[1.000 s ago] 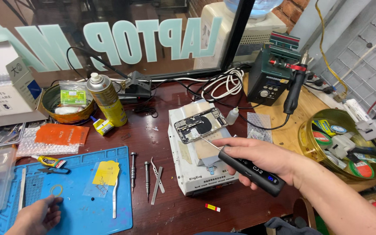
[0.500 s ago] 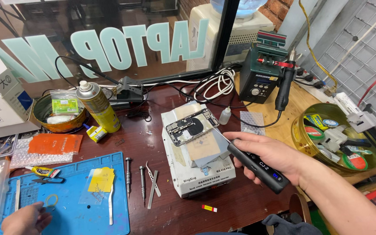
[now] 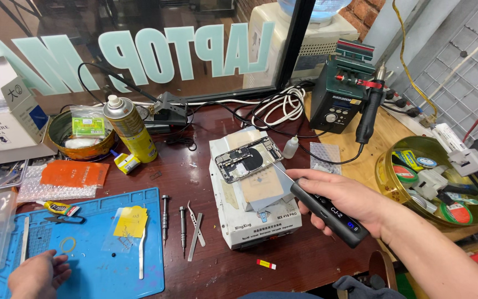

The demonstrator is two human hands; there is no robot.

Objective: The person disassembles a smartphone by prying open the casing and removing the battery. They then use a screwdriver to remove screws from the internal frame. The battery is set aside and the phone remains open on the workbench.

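Observation:
My right hand (image 3: 343,198) grips a black electric screwdriver (image 3: 327,213), its thin bit aimed at the lower edge of an opened phone (image 3: 248,159). The phone lies back-open on a white box-shaped heating machine (image 3: 253,210) in the middle of the dark wooden table. My left hand (image 3: 39,274) rests on the blue work mat (image 3: 92,249) at the bottom left, fingers curled loosely, next to a small ring (image 3: 68,245). It holds nothing that I can see.
On the mat's right side lie a yellow sticky pad (image 3: 130,222), screwdrivers (image 3: 164,218) and tweezers (image 3: 196,232). A yellow spray can (image 3: 129,129), a round tin (image 3: 80,137), a soldering station (image 3: 341,94), a green bowl of tape rolls (image 3: 432,180) and tangled cables (image 3: 275,108) surround the machine.
The view has shifted closer to the machine. My right hand has kept the screwdriver near the phone's lower edge; my left hand stayed low on the blue mat.

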